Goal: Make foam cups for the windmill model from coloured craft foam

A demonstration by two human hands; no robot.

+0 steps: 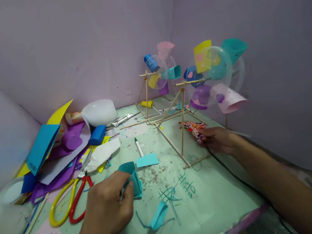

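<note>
The worktop [216,205] stood in the corner of a room, where plain walls [103,39] of a pale lilac colour met behind it. Its top was pale green, marked with green scribbles [187,185] and with many small brown specks [153,177] near the middle; along the near right side ran a worn purple edge [245,223].

Above this surface the left hand [108,202] was pinching a folded, open-ended teal paper piece [136,180] between the thumb and the fingers. The right hand [218,139] had its fingers closed around a red flower-patterned tool [195,128], from which a black cord [235,177] ran down over the near edge. The front of this tool reached behind one leg of the nearer wooden-stick frame [173,145]. That frame carried a wheel of clear plastic discs [226,67] with coloured cups around it, and a similar, smaller-looking wheel [158,71] stood farther back.

Between the hands lay a small teal paper strip [159,215], and farther away a flat light-blue paper rectangle [147,160] with a white marker [139,148] just beyond it. On the left side were scissors with one yellow and one red handle [52,210] (their blades pointed away from the person), a mixed heap of coloured paper [43,147], and a rounded white plastic container [101,111] near the back wall.
</note>
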